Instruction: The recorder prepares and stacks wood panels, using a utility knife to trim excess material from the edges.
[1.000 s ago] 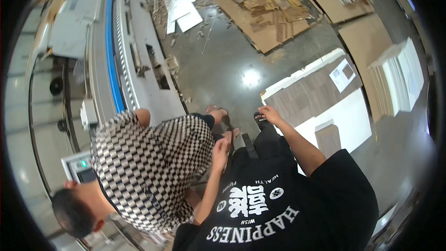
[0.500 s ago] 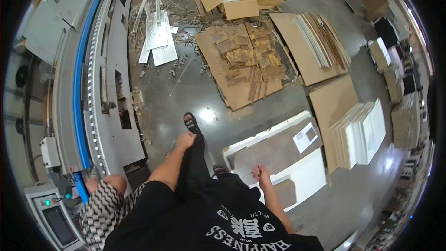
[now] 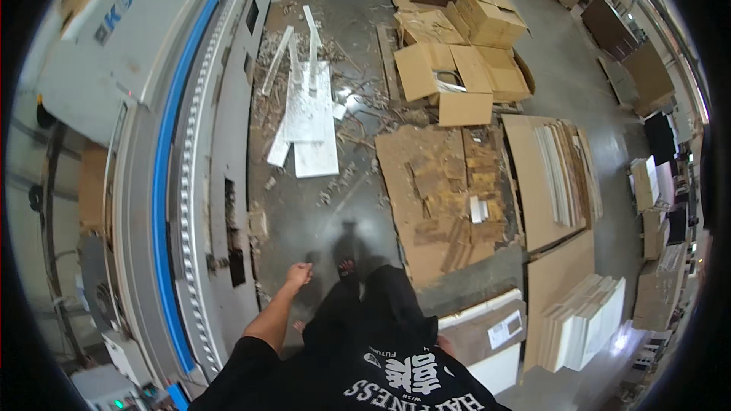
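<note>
My left hand (image 3: 299, 274) hangs out in front of my left side above the grey floor. Its fingers are curled closed and I see nothing in them. The nearest thing on that side is the long grey machine (image 3: 242, 144) with a blue rail (image 3: 161, 183). Of my right hand (image 3: 446, 346) only a small part shows past the edge of my black shirt, so its fingers are hidden. Beside it lies a stack of white and brown boards (image 3: 464, 329) with a paper sheet (image 3: 505, 329) on top.
White board offcuts (image 3: 316, 158) lie ahead among scraps and shavings. A brown board (image 3: 403, 183) bearing wooden pieces is to their right, with open cardboard boxes (image 3: 464, 106) beyond. Further right stand upright panels (image 3: 556, 175) and a fanned stack of white panels (image 3: 586, 327).
I have stepped forward along the machine; the offcuts, boxes and brown board now appear lower and closer. My right hand has swung back, mostly behind my shirt. The person in checked shorts is out of view.
</note>
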`<state>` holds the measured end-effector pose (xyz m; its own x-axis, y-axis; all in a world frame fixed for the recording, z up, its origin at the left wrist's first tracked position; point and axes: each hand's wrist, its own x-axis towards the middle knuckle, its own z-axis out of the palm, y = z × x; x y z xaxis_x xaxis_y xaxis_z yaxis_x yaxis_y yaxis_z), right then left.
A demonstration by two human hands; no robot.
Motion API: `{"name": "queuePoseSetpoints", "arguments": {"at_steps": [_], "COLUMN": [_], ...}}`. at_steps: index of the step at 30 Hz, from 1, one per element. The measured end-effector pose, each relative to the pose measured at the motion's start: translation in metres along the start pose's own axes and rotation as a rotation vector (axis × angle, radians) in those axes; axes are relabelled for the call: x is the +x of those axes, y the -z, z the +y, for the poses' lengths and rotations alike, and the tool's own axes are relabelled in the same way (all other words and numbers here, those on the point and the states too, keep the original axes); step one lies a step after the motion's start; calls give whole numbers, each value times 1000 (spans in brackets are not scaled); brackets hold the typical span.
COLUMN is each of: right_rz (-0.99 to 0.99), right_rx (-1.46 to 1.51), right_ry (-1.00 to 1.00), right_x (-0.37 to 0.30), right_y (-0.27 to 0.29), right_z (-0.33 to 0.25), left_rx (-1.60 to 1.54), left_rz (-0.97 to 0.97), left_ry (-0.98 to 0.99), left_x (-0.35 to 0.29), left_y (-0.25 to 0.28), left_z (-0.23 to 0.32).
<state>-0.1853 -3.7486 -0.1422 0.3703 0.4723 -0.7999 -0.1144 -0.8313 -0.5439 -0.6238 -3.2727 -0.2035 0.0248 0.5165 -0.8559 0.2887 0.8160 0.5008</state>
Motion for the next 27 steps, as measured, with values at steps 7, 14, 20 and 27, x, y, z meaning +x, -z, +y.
{"name": "queuePoseSetpoints", "arguments": {"at_steps": [7,14,20,27], "right_rz": [-95,-192,121,16], "right_rx": [-323,-294,-523,-281], "right_ry": [128,-236,213,465], "right_x": [141,389,588,733], "right_y": [-7,-25,-15,-52], "right_z": [-48,-341,-775,-1217], "left_rx": [143,116,245,799], "left_rz": [40,108,104,110], "left_ry": [-527,-458,-498,-643], "left_x": [142,248,285,449], "left_y": [-19,58,42,56], "left_z": [339,457,559,899]}}
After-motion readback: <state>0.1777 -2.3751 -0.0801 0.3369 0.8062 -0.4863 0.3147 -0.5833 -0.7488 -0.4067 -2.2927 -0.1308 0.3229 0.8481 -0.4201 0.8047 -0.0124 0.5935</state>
